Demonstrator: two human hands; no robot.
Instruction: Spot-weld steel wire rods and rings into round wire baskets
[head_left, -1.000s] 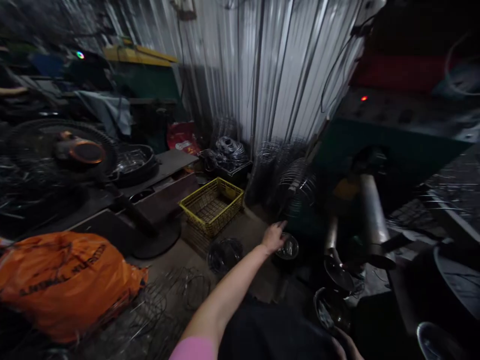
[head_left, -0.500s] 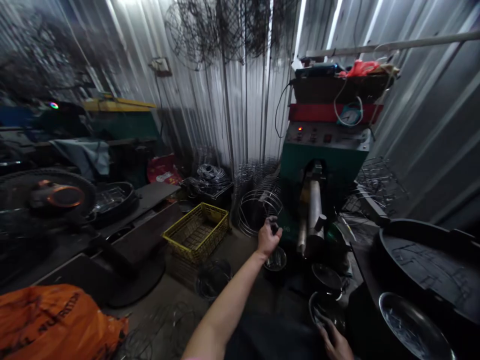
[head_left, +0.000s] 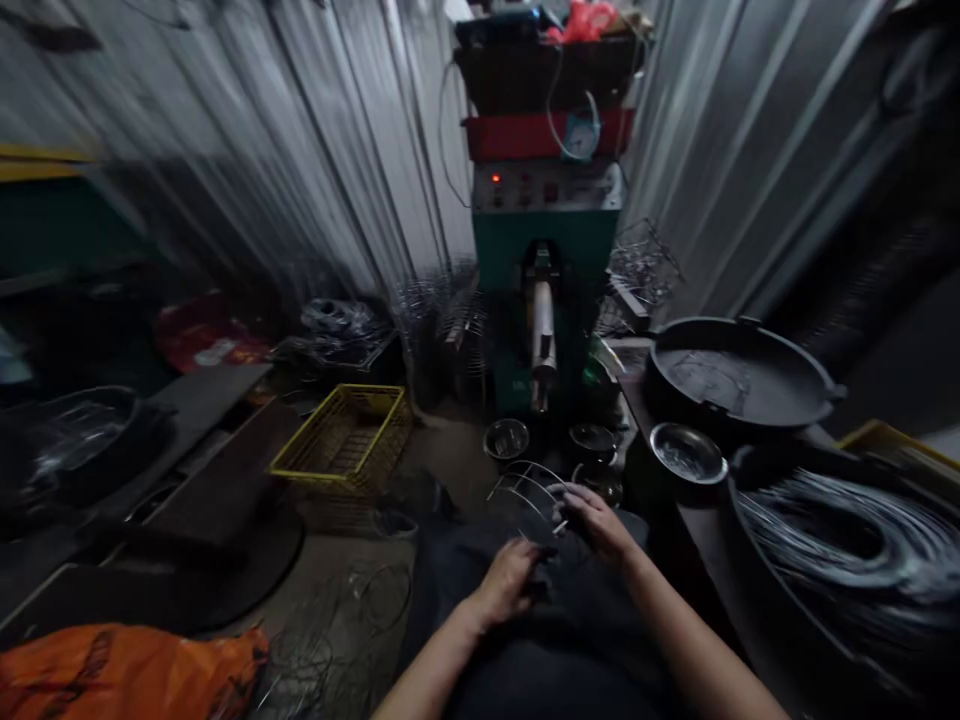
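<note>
Over my lap, in dim light, my right hand (head_left: 596,518) grips a curved wire piece (head_left: 529,492), whose thin arcs spread out to the left of the fingers. Just left of it and a little lower, my left hand (head_left: 511,580) has its fingers curled, their tips dark; I cannot make out what they hold, if anything. Beyond the hands stands a green machine (head_left: 484,240) with a red lamp lit and a metal arm (head_left: 543,325) pointing toward me. Below that arm are a metal bowl (head_left: 517,428) with small pieces in it and another bowl (head_left: 592,432).
To the left sits a yellow wire basket (head_left: 281,460), with loose wire (head_left: 382,595) on the floor near an orange sack (head_left: 135,670). At right are a large black pan (head_left: 757,415), a shiny bowl (head_left: 724,470) and a tub with a wire coil (head_left: 900,540).
My left hand has come back from beside the machine to my lap. My right hand has moved from the low bowl and now holds the wire piece. The view has turned right and down.
</note>
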